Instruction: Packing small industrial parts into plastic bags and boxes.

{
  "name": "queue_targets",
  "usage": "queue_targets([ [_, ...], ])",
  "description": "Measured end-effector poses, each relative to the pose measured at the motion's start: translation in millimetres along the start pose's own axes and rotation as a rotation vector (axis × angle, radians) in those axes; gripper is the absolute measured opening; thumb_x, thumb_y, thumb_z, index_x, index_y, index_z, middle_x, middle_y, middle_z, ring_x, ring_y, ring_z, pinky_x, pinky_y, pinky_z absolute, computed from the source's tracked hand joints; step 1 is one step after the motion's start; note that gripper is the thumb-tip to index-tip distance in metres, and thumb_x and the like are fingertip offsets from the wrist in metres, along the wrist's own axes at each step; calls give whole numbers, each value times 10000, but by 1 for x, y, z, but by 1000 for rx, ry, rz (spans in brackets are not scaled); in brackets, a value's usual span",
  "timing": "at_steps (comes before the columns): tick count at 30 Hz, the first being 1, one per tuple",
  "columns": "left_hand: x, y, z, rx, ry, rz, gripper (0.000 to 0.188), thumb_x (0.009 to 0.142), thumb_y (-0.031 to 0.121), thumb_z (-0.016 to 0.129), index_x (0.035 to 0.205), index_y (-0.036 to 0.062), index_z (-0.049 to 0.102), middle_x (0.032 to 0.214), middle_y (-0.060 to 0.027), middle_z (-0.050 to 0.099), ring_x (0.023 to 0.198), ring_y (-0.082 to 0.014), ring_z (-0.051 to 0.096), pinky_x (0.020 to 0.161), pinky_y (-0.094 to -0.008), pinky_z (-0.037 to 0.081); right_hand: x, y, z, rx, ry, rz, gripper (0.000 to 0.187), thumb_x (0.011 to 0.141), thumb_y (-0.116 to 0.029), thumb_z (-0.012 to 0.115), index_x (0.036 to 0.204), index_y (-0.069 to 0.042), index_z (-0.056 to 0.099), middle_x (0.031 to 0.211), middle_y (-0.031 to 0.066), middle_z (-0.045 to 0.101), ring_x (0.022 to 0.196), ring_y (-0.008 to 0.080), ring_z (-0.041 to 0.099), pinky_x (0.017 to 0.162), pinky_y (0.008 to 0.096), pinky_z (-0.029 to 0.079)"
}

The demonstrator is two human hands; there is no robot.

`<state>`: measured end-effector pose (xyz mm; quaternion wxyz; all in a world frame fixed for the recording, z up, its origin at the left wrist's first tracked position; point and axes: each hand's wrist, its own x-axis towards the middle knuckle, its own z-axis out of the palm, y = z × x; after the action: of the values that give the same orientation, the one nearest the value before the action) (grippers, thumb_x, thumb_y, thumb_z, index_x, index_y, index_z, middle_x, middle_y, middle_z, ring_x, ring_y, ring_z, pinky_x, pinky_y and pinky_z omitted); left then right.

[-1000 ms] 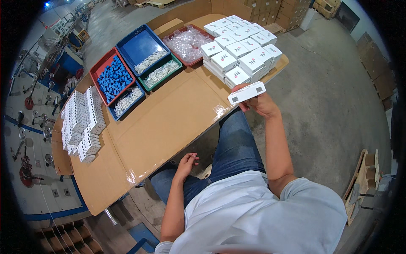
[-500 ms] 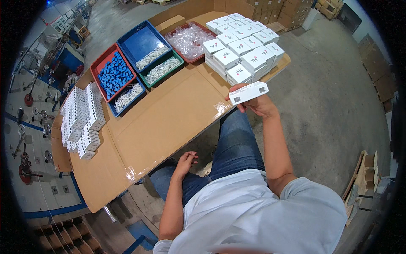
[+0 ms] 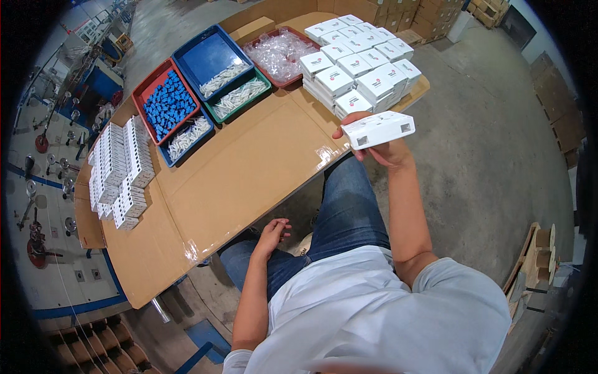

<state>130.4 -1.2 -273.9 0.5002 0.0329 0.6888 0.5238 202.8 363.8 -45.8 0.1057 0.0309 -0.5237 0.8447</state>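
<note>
My right hand (image 3: 392, 154), off the table's right front edge, grips a flat white plastic box (image 3: 379, 131). Two square openings show on the box's near side, and its thin edge is turned toward me; most of the fingers are hidden beneath it. Just beyond that hand stand stacked white boxes (image 3: 355, 65) with small printed marks on top. My left hand (image 3: 271, 238) rests over my lap below the table edge, empty, with its fingers loosely bent and apart.
The cardboard-covered table (image 3: 249, 168) holds a red tray (image 3: 141, 100) of blue parts. Beside it are a blue tray (image 3: 202, 50) and a green tray (image 3: 265, 93) with white pieces. A red-brown tray (image 3: 299, 81) holds clear plastic parts. White blocks with dark holes (image 3: 128, 162) stand stacked at left.
My right hand has moved the white plastic box a little to the right and closer to me in view, turning it slightly. My left hand has barely shifted.
</note>
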Motion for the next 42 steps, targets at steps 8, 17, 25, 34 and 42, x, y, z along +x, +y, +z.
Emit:
queue_targets([
  [8,0,0,0,-5,9,-2,351,1063,359,487,1289,113,596,1190,-59,685,937,-157,657,782,-290,485,1,6,0,-64,-4,-29,576,949,-455,591,1249,35,636,1064,201,721,574,161,589,510,275,472],
  [17,-1,3,0,-12,7,-5,340,1063,351,485,1279,114,599,1182,-53,688,923,-148,654,783,-284,484,1,9,2,-11,22,1,612,956,-505,552,1240,29,643,1058,156,722,603,151,579,522,279,476],
  [25,-2,2,0,-21,10,-5,337,1061,355,490,1273,119,603,1169,-41,683,926,-141,645,772,-283,475,1,7,7,-5,16,9,528,947,-411,604,1233,31,646,1013,126,716,613,153,580,522,278,469],
  [34,-1,2,1,-21,6,-7,338,1061,356,491,1278,120,601,1168,-38,683,927,-142,641,777,-278,469,1,8,7,4,24,14,477,949,-362,616,1226,24,654,1012,121,717,618,147,591,532,269,478],
  [42,-2,3,0,-21,4,-8,339,1062,353,493,1275,113,604,1169,-41,685,921,-140,643,774,-275,469,2,9,5,21,-6,9,469,936,-337,650,1236,23,651,1011,114,718,628,141,598,540,264,483],
])
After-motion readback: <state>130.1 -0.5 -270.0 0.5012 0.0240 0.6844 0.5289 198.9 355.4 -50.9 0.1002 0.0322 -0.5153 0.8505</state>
